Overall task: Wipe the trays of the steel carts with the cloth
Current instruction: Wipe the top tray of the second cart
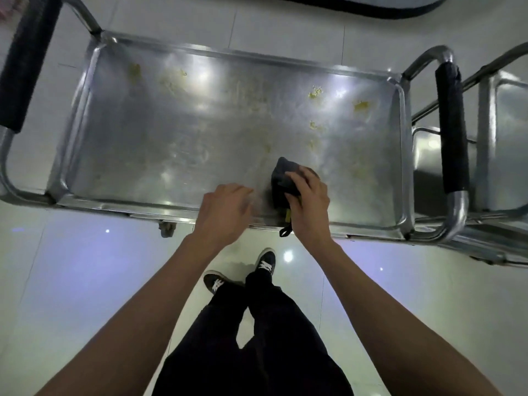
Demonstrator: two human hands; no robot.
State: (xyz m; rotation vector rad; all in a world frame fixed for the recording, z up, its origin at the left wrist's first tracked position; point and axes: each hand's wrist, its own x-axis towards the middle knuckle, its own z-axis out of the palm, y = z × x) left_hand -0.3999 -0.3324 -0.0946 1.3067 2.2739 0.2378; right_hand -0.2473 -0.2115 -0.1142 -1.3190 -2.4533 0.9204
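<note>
The steel cart tray (pixel 177 132) held yellowish food smears (pixel 315 92), thickest toward two o'clock. My right hand (pixel 310 201) clamped the dark cloth (pixel 283 178) against the tray near its five-o'clock edge. My left hand (pixel 225 207) hovered blurred beside it, fingers loosely curled and holding nothing. A second cart (pixel 505 138) at three o'clock was cut off.

Single view, head-worn camera, wide-angle. Looks steeply down and forward from above person's own arms. Near: right hand (pixel 310 200) and left hand (pixel 225 208) mid-frame. Cart tray (pixel 171 132) stretches beyond fingertips, across upper frame. Shoes (pixel 243 274) and floor (pixel 85 267) below wrists. No second view.
</note>
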